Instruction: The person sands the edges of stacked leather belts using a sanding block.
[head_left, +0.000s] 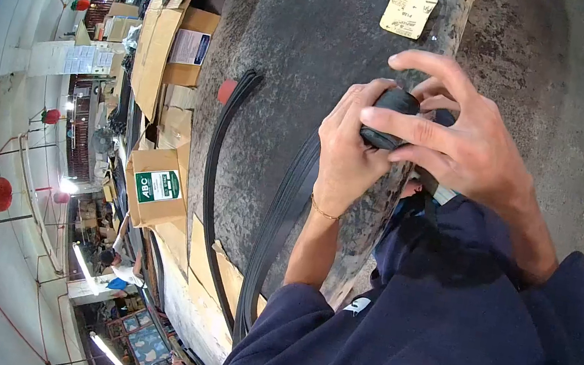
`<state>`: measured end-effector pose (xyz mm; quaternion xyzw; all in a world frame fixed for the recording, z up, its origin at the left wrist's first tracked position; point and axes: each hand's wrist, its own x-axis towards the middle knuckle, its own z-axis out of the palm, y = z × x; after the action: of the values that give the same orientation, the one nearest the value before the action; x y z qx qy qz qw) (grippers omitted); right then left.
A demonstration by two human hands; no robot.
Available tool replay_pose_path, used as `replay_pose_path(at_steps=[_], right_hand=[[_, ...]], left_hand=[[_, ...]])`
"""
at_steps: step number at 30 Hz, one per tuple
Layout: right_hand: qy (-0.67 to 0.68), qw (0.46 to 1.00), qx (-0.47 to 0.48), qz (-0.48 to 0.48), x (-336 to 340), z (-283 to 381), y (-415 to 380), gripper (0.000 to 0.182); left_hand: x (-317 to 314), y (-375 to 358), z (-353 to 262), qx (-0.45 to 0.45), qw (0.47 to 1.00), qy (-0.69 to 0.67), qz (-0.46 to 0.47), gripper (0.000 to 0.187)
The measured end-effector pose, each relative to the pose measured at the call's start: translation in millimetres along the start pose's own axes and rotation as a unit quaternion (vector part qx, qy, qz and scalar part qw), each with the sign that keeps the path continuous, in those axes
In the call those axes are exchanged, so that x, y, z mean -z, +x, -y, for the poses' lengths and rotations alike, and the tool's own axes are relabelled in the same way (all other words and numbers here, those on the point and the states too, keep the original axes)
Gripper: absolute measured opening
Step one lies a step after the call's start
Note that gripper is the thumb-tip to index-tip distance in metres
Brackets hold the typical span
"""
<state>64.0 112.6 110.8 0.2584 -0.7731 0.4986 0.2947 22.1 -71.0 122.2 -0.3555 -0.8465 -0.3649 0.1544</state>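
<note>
My left hand (351,135), with a thin bracelet at the wrist, is closed around a compact black roll (387,121), seemingly of rubber strip. On the roll's near side, my right hand (460,136) has a finger across it and another beneath, while its uppermost finger sticks out and bends above. Part of the roll is hidden by the fingers. Long black strips (276,226) lie in a bundle on the dark worktable (307,40), running up toward my left hand. Farther left, a separate curved bundle of black strips (218,140) ends near a small red object (226,91).
A yellowish printed card (408,12) lies at the table's far end. Cardboard boxes (157,188) and sheets line the left edge. Concrete floor (546,123) stretches along the right. Another person (125,271) is in the background at lower left, among shelves and lights.
</note>
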Motion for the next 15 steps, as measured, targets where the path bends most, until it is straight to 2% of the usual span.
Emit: replay_pose_path(at_steps=[1, 4, 6, 9, 11, 13, 15], right_hand=[[-0.021, 1.000, 0.017, 0.003, 1, -3, -2, 0.053], [-0.039, 0.998, 0.053, -0.003, 2, -10, -1, 0.050], [-0.014, 0.998, 0.057, -0.009, -1, -17, -3, 0.035], [-0.006, 0.996, 0.085, -0.007, 2, -20, -1, 0.044], [-0.016, 0.996, 0.090, 0.005, 6, -16, 1, 0.043], [-0.025, 0.995, 0.094, 0.017, 7, -16, 0, 0.041], [-0.032, 0.994, 0.101, 0.022, 7, -23, -6, 0.043]], left_hand=[[0, 1, -1, 0.030, 0.999, -0.011, 0.020, 0.044], [0, 2, -5, 0.036, 0.998, -0.024, 0.034, 0.044], [1, 3, -7, 0.045, 0.997, -0.024, 0.050, 0.045], [0, 5, -3, 0.039, 0.996, -0.029, 0.077, 0.049], [0, 5, -2, 0.023, 0.995, -0.033, 0.087, 0.051], [0, 6, -4, 0.072, 0.986, -0.087, 0.121, 0.053], [-3, 6, -3, 0.056, 0.988, -0.065, 0.129, 0.053]])
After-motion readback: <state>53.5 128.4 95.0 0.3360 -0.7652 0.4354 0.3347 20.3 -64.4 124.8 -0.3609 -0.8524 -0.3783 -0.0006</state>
